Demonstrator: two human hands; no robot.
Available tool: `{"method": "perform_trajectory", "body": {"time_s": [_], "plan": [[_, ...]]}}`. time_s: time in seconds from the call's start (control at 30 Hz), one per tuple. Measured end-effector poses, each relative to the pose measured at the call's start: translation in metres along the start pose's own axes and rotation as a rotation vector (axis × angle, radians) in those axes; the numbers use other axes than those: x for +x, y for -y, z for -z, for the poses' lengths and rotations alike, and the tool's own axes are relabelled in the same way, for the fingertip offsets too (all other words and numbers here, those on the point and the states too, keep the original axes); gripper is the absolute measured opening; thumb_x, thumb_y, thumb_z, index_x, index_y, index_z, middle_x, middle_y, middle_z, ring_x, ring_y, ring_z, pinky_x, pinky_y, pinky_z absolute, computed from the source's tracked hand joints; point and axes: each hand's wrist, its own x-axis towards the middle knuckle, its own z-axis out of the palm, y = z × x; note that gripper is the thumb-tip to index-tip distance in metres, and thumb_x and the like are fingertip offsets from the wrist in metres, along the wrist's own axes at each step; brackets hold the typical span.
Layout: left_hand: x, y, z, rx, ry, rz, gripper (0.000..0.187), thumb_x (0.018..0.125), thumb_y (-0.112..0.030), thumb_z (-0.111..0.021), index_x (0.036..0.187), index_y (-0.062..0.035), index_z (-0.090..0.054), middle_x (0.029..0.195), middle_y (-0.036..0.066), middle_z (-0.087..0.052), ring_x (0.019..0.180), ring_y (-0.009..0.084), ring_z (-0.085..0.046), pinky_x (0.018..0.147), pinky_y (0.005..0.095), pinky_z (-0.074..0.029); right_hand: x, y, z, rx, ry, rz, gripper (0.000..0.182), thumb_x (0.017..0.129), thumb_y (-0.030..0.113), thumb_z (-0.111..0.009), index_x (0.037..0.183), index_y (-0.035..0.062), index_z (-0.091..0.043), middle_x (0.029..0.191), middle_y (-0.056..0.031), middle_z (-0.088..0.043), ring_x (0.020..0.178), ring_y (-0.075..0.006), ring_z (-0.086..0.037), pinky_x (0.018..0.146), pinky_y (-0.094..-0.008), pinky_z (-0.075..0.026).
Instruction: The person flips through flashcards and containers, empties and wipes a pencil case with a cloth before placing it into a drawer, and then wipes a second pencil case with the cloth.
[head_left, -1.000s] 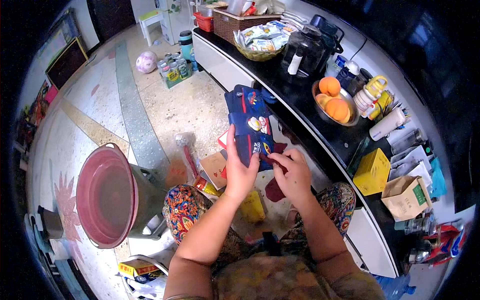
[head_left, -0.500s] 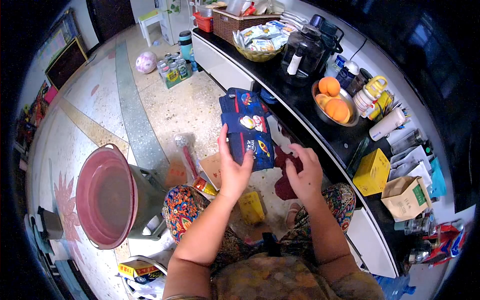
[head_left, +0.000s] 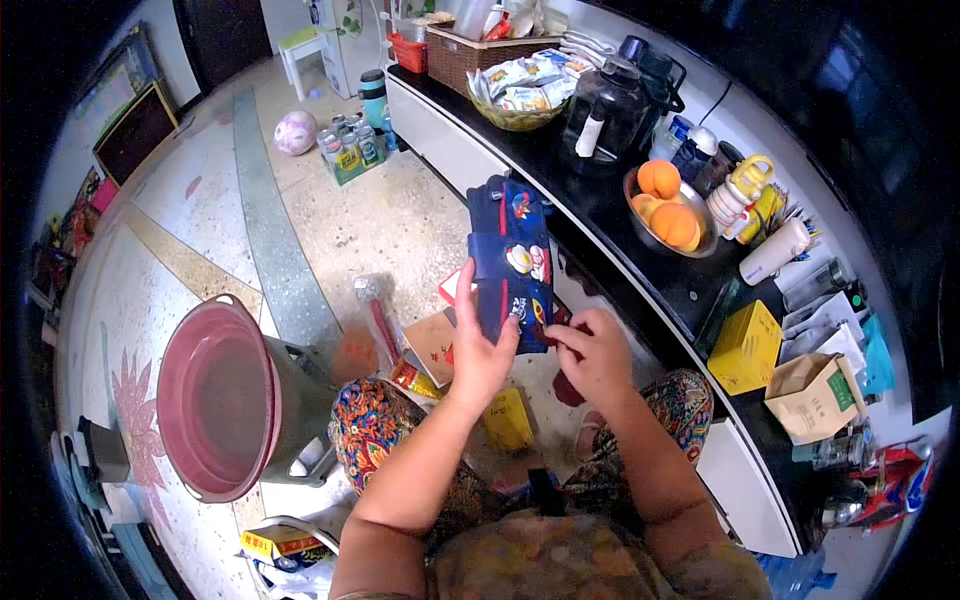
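A dark blue pencil case (head_left: pixel 505 262) with cartoon patches and red trim is held up over the floor, in front of my knees. My left hand (head_left: pixel 484 350) is closed around its left side, the thumb lying across the front. At the lower right edge of the case, the thumb and forefinger of my right hand (head_left: pixel 592 352) are pinched together, touching it; whether they have a zip pull between them is too small to tell. Behind my right hand, a dark red cloth-like thing (head_left: pixel 567 389) is mostly hidden.
A pink basin (head_left: pixel 215 398) stands at my left. Below my hands lie a yellow box (head_left: pixel 507 420) and an open cardboard piece (head_left: pixel 430 345). Along the right runs a black-topped cabinet (head_left: pixel 560 150) with a bowl of oranges (head_left: pixel 672 208), a yellow tin (head_left: pixel 745 347) and a paper bag (head_left: pixel 815 398).
The pencil case has shifted slightly right in my left hand. My right hand has moved left, from open fingers beside the case to a pinch at its lower edge.
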Motion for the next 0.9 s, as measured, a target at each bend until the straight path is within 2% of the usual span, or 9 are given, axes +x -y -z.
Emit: {"method": "perform_trajectory", "body": {"time_s": [0.13,0.33,0.47,0.53,0.6,0.63,0.67,0.73,0.9], "plan": [[0.002,-0.004,0.005,-0.159,0.011,0.11,0.074,0.069,0.008,-0.052,0.131,-0.0059,-0.013,0.103,0.012,-0.048,0.092,0.0172,-0.049,0.082,0.027,-0.039,-0.01,-0.029,0.009,0.153,0.054,-0.426,0.016,0.069,0.009,-0.057,0.085,0.0102,-0.062,0.081,-0.0097,-0.054,0.079,-0.026,-0.053,0.071,-0.0322,-0.043],[-0.002,-0.002,0.007,0.062,0.167,0.0,0.065,0.07,0.006,-0.052,0.128,-0.003,-0.023,0.112,0.015,-0.044,0.104,0.0202,-0.044,0.089,0.0291,-0.034,0.031,-0.037,0.04,0.154,-0.387,-0.361,0.016,0.074,0.006,-0.056,0.09,0.0051,-0.059,0.087,-0.0101,-0.053,0.083,-0.0224,-0.051,0.077,-0.029,-0.04],[-0.005,-0.009,0.005,0.251,0.227,-0.285,0.055,0.071,0.004,-0.05,0.123,-0.0058,-0.033,0.107,0.018,-0.05,0.097,0.0302,-0.05,0.083,0.0336,-0.04,0.065,-0.025,0.045,0.228,-0.647,-0.29,0.021,0.076,0.007,-0.054,0.097,0.0041,-0.055,0.091,-0.0102,-0.052,0.09,-0.0215,-0.05,0.082,-0.0295,-0.038],[-0.003,-0.016,0.009,0.381,0.359,-0.377,0.056,0.068,0.007,-0.048,0.121,-0.0074,-0.038,0.089,0.015,-0.053,0.08,0.0312,-0.052,0.071,0.0358,-0.043,0.057,-0.03,0.02,0.577,-0.344,-0.349,0.021,0.077,0.009,-0.054,0.097,0.0031,-0.055,0.089,-0.0109,-0.054,0.085,-0.0202,-0.052,0.079,-0.0276,-0.039],[-0.002,-0.014,0.011,0.404,0.215,-0.358,0.056,0.063,0.008,-0.05,0.117,-0.0088,-0.044,0.085,0.012,-0.052,0.08,0.0288,-0.052,0.07,0.0339,-0.043,0.049,-0.018,0.023,0.681,0.003,-0.394,0.022,0.077,0.012,-0.055,0.097,0.0018,-0.056,0.086,-0.011,-0.057,0.08,-0.0176,-0.053,0.075,-0.0257,-0.04],[0.001,-0.013,0.012,0.405,0.207,-0.358,0.056,0.063,0.008,-0.05,0.117,-0.0088,-0.044,0.085,0.012,-0.052,0.08,0.0288,-0.052,0.07,0.0339,-0.043,0.038,-0.026,0.014,0.732,0.025,-0.5,0.02,0.081,0.012,-0.051,0.096,-0.0004,-0.055,0.081,-0.0021,-0.056,0.076,-0.0083,-0.051,0.067,-0.0199,-0.04],[0.006,-0.013,0.014,0.463,0.184,-0.467,0.054,0.062,0.005,-0.051,0.114,-0.0111,-0.048,0.085,0.011,-0.052,0.081,0.0264,-0.052,0.07,0.0329,-0.043,0.029,-0.031,0.007,0.732,0.033,-0.495,0.02,0.081,0.012,-0.051,0.096,-0.0004,-0.055,0.081,-0.0021,-0.056,0.076,-0.0083,-0.051,0.067,-0.0199,-0.04],[0.01,-0.015,0.017,0.521,0.166,-0.576,0.052,0.06,0.002,-0.052,0.11,-0.0134,-0.052,0.084,0.009,-0.052,0.081,0.024,-0.052,0.07,0.0318,-0.043,0.014,-0.038,-0.004,1.113,-0.059,-0.913,0.027,0.082,0.02,-0.05,0.095,-0.0023,-0.056,0.089,-0.0073,-0.058,0.079,-0.013,-0.053,0.071,-0.0257,-0.041],[0.004,-0.021,0.013,0.711,0.238,-0.779,0.047,0.059,-0.012,-0.05,0.104,-0.0191,-0.057,0.092,0.005,-0.052,0.085,0.0185,-0.05,0.075,0.0323,-0.04,0.007,-0.019,0.012,1.433,-0.089,-0.927,0.035,0.084,0.025,-0.047,0.109,0.0011,-0.049,0.095,-0.008,-0.055,0.085,-0.016,-0.054,0.077,-0.0282,-0.042]]}}
